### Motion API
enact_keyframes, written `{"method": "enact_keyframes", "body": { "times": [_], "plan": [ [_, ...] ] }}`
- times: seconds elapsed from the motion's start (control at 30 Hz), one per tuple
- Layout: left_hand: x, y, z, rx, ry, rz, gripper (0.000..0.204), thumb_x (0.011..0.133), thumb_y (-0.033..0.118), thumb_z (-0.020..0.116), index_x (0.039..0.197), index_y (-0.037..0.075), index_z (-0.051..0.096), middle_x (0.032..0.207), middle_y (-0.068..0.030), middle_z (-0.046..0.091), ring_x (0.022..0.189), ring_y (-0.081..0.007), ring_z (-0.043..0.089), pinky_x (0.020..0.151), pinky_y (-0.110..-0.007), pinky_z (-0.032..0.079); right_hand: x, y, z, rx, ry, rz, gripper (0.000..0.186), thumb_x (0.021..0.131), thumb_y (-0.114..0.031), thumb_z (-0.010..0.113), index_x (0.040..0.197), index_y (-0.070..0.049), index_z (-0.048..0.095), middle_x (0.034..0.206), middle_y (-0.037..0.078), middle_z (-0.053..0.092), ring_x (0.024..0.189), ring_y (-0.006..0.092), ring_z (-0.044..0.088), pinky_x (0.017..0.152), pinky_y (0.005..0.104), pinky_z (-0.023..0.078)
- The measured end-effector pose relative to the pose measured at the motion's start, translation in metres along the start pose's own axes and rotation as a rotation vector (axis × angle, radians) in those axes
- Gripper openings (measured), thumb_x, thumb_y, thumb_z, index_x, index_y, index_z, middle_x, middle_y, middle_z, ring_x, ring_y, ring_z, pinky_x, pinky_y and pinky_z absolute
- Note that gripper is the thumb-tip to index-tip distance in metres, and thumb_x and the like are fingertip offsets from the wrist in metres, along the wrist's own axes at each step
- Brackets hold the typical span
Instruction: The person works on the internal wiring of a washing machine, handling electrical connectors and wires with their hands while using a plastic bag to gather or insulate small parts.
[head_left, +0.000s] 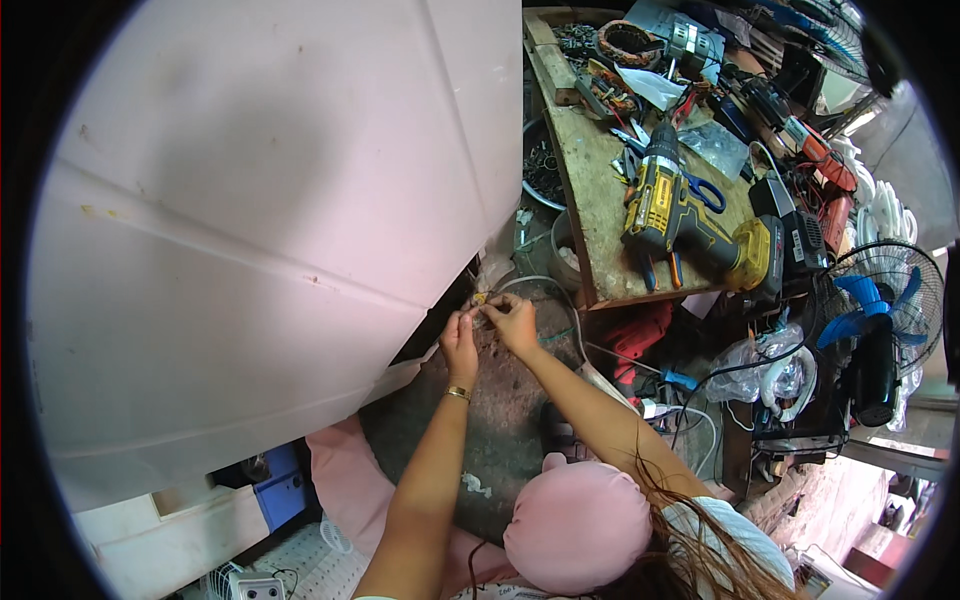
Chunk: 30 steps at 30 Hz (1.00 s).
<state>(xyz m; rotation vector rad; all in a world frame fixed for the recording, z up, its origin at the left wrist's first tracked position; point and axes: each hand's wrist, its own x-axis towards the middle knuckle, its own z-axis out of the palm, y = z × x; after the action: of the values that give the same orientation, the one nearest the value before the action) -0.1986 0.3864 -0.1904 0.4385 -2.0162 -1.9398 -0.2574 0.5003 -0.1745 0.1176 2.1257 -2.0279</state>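
My left hand (459, 346) and my right hand (514, 324) meet near the middle, fingertips almost touching. The fingers of both are pinched together around something tiny. A small yellow piece (480, 298) shows at the fingertips; its kind is too small to make out. Just to the left, a dark opening (428, 332) runs along the lower edge of a big white appliance-like body (260, 210). Beyond the fingers, a pale cable (562, 292) curves down beside the workbench.
A wooden workbench (590, 200) at the right carries a yellow and black cordless drill (655, 205), blue-handled scissors (706, 193) and a motor (695, 42). Below its edge lies a red power tool (640, 335). A blue-bladed fan (868, 305) stands far right. A pink rounded cushion-like thing (580, 525) is close below.
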Motion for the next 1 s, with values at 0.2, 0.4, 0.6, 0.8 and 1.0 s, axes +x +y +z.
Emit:
{"method": "enact_keyframes", "body": {
  "times": [0.2, 0.4, 0.6, 0.8, 1.0],
  "plan": [
    [0.014, -0.006, 0.018, -0.235, -0.029, 0.027, 0.008, 0.091, -0.006, 0.065, 0.094, 0.000, 0.060, 0.099, -0.0059, 0.067, 0.090, -0.0084, 0.061, 0.082, -0.023, 0.050, 0.005, 0.027, -0.013, 0.238, -0.083, 0.005, 0.013, 0.087, -0.004, 0.071, 0.093, 0.008, 0.070, 0.083, 0.009, 0.072, 0.071, 0.0120, 0.065, 0.063, 0.0248, 0.052],
    [0.022, -0.013, -0.001, -0.255, -0.077, -0.034, 0.015, 0.090, -0.007, 0.066, 0.093, 0.003, 0.055, 0.097, -0.0052, 0.065, 0.091, -0.0087, 0.061, 0.083, -0.024, 0.051, -0.001, 0.024, -0.011, 0.485, -0.194, 0.171, 0.013, 0.093, 0.001, 0.064, 0.103, 0.010, 0.065, 0.090, 0.012, 0.070, 0.080, 0.0182, 0.070, 0.070, 0.0302, 0.061],
    [0.025, -0.011, -0.004, -0.286, -0.157, -0.080, 0.015, 0.090, -0.005, 0.066, 0.095, 0.003, 0.054, 0.094, -0.0041, 0.063, 0.089, -0.0094, 0.061, 0.083, -0.024, 0.051, 0.000, 0.027, -0.018, 0.590, -0.231, 0.275, 0.015, 0.094, -0.002, 0.064, 0.106, 0.007, 0.062, 0.097, 0.013, 0.068, 0.083, 0.0250, 0.072, 0.077, 0.0364, 0.063],
    [0.026, -0.012, -0.004, -0.269, -0.155, -0.061, 0.015, 0.090, -0.006, 0.065, 0.094, 0.003, 0.054, 0.093, -0.0040, 0.063, 0.089, -0.0095, 0.061, 0.083, -0.024, 0.051, -0.001, 0.027, -0.016, 0.611, -0.223, 0.260, 0.013, 0.094, -0.003, 0.064, 0.103, 0.007, 0.063, 0.095, 0.013, 0.068, 0.085, 0.0253, 0.072, 0.077, 0.0371, 0.063],
    [0.027, -0.013, 0.001, -0.266, -0.150, -0.073, 0.015, 0.090, -0.006, 0.065, 0.092, 0.004, 0.054, 0.093, -0.0039, 0.063, 0.088, -0.0090, 0.060, 0.082, -0.024, 0.050, 0.001, 0.028, -0.018, 0.617, -0.212, 0.250, 0.014, 0.095, -0.004, 0.063, 0.106, 0.006, 0.061, 0.093, 0.013, 0.068, 0.084, 0.0251, 0.072, 0.076, 0.0360, 0.063]
  ]
}}
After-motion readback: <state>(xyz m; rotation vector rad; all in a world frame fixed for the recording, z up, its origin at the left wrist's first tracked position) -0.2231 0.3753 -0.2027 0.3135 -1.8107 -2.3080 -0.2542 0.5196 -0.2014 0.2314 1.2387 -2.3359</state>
